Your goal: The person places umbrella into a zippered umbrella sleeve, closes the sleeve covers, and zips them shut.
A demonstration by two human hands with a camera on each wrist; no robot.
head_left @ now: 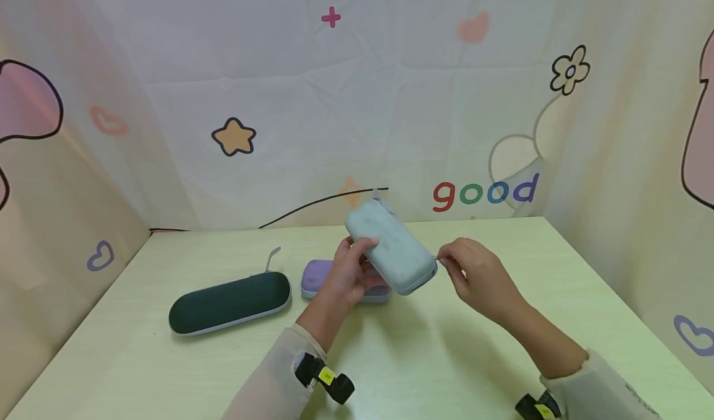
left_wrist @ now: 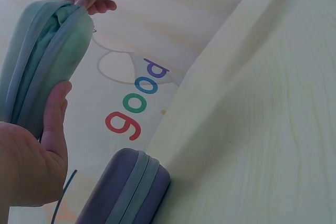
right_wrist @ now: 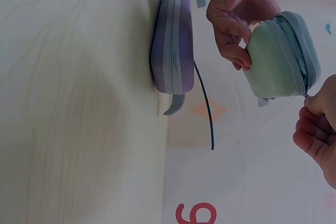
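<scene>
My left hand (head_left: 352, 270) grips a pale blue zippered case (head_left: 393, 246) by its side and holds it tilted above the table. The thumb lies across its broad face. At the case's lower right corner, my right hand (head_left: 476, 277) pinches the zipper pull (right_wrist: 306, 97) between thumb and fingertips. Along the edge, the zipper gapes and folded teal lining (left_wrist: 50, 38) shows inside, as the left wrist view makes plain. A fabric tab (right_wrist: 263, 102) sticks out from the case's end.
A purple zippered case (head_left: 315, 275) lies on the table (head_left: 446, 370) behind my left hand, partly hidden by it. To its left is a long dark green case (head_left: 229, 305) with a grey strap. A printed cloth (head_left: 334, 110) hangs around the table's back and sides.
</scene>
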